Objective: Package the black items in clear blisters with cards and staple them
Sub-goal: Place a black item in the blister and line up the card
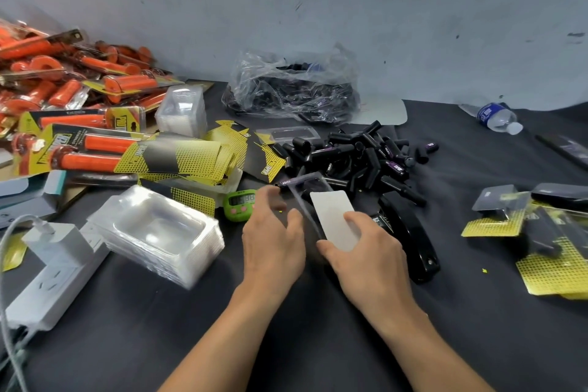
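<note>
Hands (318, 242) hold blister (305, 197) containing black item (288, 183).

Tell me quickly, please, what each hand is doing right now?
Left hand: blurred beside the clear blister; grip cannot be told.
Right hand: closed on the white card.

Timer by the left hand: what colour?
Green, with pink buttons below its display; it shows in the head view, just beyond the left hand.

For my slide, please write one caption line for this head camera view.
Two bare hands, left hand and right hand, hold a white card near a pile of black cylindrical items.
</note>
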The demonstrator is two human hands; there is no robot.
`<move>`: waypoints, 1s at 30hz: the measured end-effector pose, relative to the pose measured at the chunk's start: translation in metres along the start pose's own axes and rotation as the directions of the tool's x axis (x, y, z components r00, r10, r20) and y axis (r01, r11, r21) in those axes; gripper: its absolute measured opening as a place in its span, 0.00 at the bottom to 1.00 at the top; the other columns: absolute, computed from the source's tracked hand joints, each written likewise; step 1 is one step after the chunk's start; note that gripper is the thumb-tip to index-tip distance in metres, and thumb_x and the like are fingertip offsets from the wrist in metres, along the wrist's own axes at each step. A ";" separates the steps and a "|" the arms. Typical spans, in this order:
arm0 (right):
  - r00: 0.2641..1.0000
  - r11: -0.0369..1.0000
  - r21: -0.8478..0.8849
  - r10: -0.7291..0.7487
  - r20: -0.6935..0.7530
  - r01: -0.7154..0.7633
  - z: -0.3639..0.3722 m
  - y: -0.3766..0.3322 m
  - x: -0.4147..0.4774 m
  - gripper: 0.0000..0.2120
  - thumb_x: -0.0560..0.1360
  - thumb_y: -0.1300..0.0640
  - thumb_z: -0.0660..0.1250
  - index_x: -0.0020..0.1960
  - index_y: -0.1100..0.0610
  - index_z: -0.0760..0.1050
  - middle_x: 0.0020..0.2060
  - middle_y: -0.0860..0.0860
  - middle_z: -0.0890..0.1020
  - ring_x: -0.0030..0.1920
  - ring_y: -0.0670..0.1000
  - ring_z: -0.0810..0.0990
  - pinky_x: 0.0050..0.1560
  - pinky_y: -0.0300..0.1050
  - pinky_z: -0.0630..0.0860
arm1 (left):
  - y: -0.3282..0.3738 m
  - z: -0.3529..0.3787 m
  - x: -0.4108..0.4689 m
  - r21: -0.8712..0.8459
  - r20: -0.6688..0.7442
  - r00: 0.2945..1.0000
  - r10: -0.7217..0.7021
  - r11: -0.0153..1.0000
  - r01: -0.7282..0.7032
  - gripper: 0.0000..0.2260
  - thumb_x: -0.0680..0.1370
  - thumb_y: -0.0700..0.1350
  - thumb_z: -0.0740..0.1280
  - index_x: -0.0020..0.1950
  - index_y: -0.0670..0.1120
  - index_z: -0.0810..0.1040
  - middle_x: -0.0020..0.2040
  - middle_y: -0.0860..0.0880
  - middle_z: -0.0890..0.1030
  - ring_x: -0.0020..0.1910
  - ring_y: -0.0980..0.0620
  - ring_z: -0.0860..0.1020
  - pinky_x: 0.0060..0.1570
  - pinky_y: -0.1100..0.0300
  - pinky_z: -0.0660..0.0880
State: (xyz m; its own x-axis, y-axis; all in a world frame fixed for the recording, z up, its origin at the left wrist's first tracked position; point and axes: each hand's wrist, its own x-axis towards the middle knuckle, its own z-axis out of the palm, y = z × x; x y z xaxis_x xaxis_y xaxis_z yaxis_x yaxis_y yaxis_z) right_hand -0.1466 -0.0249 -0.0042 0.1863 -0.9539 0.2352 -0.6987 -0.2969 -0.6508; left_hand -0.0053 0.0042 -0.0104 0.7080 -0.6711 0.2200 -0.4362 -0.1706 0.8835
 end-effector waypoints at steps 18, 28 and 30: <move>0.978 0.968 0.239 -0.119 0.168 0.077 -0.025 -0.006 -0.013 0.28 0.61 0.32 0.69 0.59 0.39 0.81 0.46 0.18 0.76 0.50 0.24 0.74 0.48 0.16 0.65 | -0.006 -0.003 0.008 -0.034 0.130 0.988 -0.089 0.995 0.095 0.18 0.73 0.41 0.73 0.59 0.54 0.74 0.36 0.55 0.82 0.38 0.69 0.78 0.32 0.72 0.70; 0.977 0.991 -0.024 -0.127 0.171 0.134 -0.019 -0.003 -0.015 0.24 0.68 0.36 0.69 0.57 0.48 0.83 0.67 0.35 0.68 0.59 0.47 0.77 0.58 0.45 0.73 | -0.007 0.001 0.013 -0.081 0.130 0.974 -0.184 0.977 0.195 0.17 0.75 0.41 0.72 0.60 0.55 0.74 0.39 0.52 0.85 0.39 0.53 0.83 0.37 0.58 0.76; 0.980 0.988 -0.084 -0.113 0.164 0.128 -0.019 -0.003 -0.015 0.24 0.68 0.35 0.67 0.56 0.49 0.83 0.70 0.40 0.75 0.63 0.51 0.77 0.61 0.49 0.74 | -0.007 0.002 0.013 -0.098 0.128 0.975 -0.182 0.976 0.195 0.16 0.75 0.43 0.73 0.59 0.55 0.75 0.38 0.52 0.85 0.38 0.52 0.84 0.41 0.54 0.80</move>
State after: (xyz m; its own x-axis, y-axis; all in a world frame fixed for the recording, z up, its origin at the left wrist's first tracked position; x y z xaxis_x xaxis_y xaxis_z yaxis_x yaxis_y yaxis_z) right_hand -0.1604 -0.0092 0.0081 0.3745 -0.9085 0.1852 -0.7248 -0.4115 -0.5526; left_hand 0.0060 -0.0044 -0.0147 0.6985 -0.7157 0.0002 -0.2329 -0.2270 0.9457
